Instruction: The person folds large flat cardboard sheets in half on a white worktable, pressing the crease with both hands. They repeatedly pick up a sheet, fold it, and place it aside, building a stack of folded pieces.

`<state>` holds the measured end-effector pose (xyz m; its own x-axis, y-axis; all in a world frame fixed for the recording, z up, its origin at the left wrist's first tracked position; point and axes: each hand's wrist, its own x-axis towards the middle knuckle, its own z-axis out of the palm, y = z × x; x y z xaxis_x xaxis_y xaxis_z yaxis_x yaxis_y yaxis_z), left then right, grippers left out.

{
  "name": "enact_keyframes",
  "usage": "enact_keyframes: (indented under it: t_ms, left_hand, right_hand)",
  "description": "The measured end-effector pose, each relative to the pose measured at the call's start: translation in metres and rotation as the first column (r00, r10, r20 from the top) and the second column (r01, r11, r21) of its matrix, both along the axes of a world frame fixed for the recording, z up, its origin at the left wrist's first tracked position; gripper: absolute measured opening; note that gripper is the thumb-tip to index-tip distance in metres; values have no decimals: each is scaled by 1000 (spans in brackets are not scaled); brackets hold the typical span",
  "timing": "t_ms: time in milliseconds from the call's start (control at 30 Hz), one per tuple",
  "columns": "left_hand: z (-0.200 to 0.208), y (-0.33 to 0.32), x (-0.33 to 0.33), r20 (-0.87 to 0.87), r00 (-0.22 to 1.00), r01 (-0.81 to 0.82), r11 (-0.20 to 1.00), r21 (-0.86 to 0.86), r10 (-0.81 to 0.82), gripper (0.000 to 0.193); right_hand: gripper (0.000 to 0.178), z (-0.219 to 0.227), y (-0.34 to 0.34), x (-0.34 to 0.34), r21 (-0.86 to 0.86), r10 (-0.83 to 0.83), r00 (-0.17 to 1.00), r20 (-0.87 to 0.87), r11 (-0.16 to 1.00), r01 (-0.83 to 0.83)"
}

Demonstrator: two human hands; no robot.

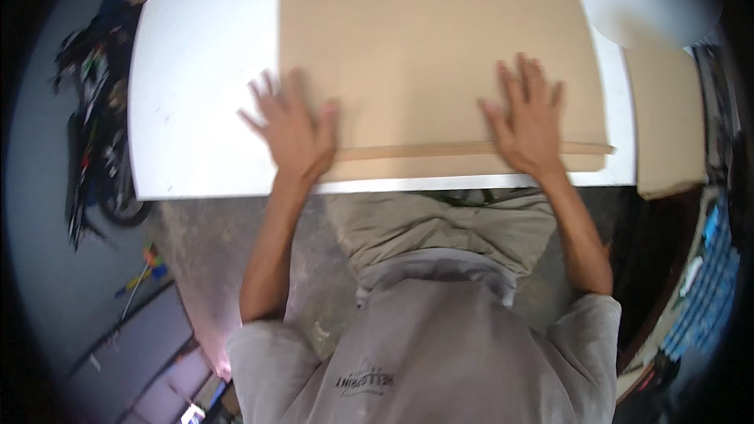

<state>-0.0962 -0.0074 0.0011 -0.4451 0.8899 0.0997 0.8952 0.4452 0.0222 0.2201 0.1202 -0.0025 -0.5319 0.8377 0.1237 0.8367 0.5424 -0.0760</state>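
Cardboard [416, 39], flat, smooth and tan, lies beneath the spread right hand [529, 126], the left hand [297, 135] splayed across its edge.

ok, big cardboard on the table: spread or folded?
Spread: the cardboard lies flat across the white table. Whether the narrow strip along its near edge is a fold, cannot tell.
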Motion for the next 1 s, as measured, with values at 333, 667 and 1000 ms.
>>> enact_keyframes:
  t_ms: [333,667,1000]
  left_hand:
    - [-15,-9,-19,82,966,232,961,147,-246,69]
    - [-10,-7,-20,0,951,300,919,255,-310,62]
    - [16,-22,60,212,739,574,763,298,-639,45]
  right_hand:
    - [80,-3,-4,-9,104,141,975,-171,987,-124]
    - [62,-10,60,139,238,-103,990,-100,963,124]
    - [20,18,-19,93,39,396,807,-438,905,-423]
